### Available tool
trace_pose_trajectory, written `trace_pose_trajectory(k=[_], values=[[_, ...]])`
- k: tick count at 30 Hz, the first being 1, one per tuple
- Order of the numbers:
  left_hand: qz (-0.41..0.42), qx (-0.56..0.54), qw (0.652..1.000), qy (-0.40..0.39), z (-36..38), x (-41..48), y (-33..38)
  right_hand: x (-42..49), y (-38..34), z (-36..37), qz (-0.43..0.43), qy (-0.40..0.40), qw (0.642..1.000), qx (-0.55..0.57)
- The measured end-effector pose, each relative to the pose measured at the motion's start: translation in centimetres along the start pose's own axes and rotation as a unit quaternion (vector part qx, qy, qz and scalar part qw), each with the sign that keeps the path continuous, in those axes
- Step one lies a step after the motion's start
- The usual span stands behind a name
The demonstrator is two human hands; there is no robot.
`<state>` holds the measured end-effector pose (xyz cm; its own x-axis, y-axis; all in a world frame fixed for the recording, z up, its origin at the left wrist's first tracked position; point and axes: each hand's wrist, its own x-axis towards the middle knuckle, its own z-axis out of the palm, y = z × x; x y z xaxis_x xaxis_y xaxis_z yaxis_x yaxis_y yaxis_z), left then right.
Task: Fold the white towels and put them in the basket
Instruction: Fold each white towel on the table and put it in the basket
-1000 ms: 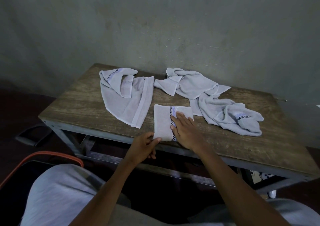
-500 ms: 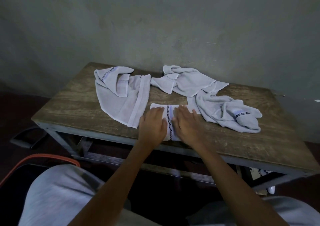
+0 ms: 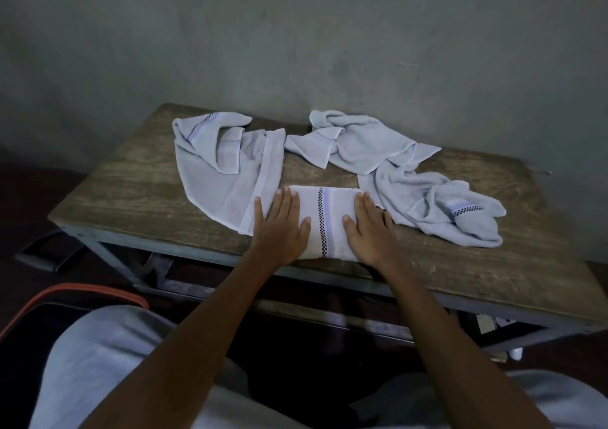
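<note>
White towel (image 3: 334,209), apparently black-checked

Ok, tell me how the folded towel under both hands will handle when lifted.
The folded towel is soft cloth, so it probably sags and unfolds if lifted by one edge. It looks thin, likely light. On the rough table it should drag.

Worn items: left hand (image 3: 281,227) and right hand (image 3: 370,231) bare; forearms (image 3: 197,330) uncovered behind each hand. Both thighs, below the hands, covered by light grey garment (image 3: 108,362), plain, softly creased.
</note>
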<state>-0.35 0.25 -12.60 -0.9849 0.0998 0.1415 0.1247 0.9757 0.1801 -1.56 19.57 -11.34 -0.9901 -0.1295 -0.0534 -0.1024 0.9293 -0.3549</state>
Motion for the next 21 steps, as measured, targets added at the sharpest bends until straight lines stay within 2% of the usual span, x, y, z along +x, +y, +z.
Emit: trace_pose_trajectory(k=[2, 6, 9, 11, 15, 18, 21], values=[[0.010, 0.025, 0.998, 0.048, 0.1, -0.5, -0.2, -0.4, 0.3, 0.1, -0.002, 0.022, 1.000, 0.022], [-0.020, 0.047, 0.996, 0.080, -0.3, -1.7, -0.5, -1.5, 0.6, -0.2, -0.001, 0.078, 0.991, 0.107], [-0.041, -0.024, 0.995, 0.084, -1.4, -1.9, 0.7, -1.7, 0.6, -0.2, 0.007, 0.122, 0.987, 0.105], [-0.074, -0.104, 0.991, 0.048, -1.8, -1.3, 1.4, -1.3, 0.1, -0.4, 0.035, 0.102, 0.990, 0.090], [-0.139, -0.287, 0.948, -0.001, -1.9, 0.1, 1.3, 0.0, -1.0, -1.5, 0.084, 0.059, 0.985, 0.142], [-0.144, -0.304, 0.942, 0.002, -1.9, 0.2, 1.5, 0.5, -1.5, -2.4, 0.112, -0.006, 0.984, 0.137], [-0.133, -0.350, 0.927, 0.033, -2.0, -0.4, 1.9, 1.0, -1.2, -2.7, 0.138, -0.048, 0.967, 0.211]])
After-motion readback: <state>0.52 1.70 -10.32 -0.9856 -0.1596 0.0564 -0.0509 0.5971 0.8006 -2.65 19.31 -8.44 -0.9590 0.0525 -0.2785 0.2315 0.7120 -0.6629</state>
